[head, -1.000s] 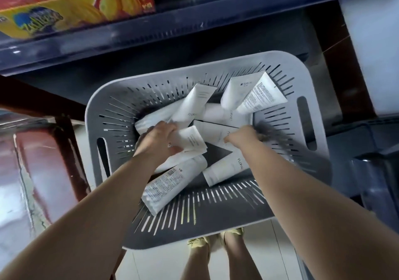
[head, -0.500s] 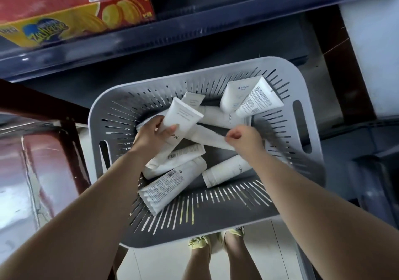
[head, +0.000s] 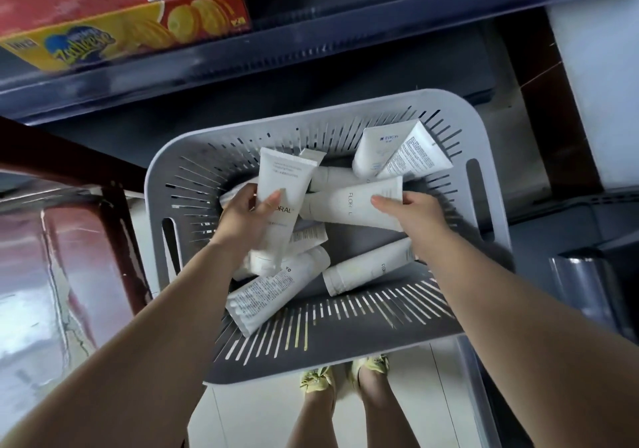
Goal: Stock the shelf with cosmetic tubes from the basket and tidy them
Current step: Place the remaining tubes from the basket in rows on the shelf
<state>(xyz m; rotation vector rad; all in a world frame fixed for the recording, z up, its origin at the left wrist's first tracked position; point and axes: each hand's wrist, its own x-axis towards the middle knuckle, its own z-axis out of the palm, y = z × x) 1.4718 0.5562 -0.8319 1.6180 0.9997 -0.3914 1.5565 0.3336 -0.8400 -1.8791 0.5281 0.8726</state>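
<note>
Dark shelf (head: pixel 311 50) up top, snack box (head: pixel 114 18) on it, grey basket (head: pixel 345 337) below, full of loose white tubes. Left hand (head: pixel 247 221) grips one tube (head: pixel 280 205), crimped end up, thumb across its front. Right hand (head: pixel 413 212) pinches a second tube (head: pixel 345 203), lying sideways above the pile.

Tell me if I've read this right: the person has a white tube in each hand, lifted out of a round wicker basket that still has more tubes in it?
Nearly. The basket is not round wicker: the head view shows a grey plastic one, rectangular with rounded corners and slotted walls. The rest holds: the left hand grips one white tube, the right hand grips another tube, and more tubes lie inside.
</note>
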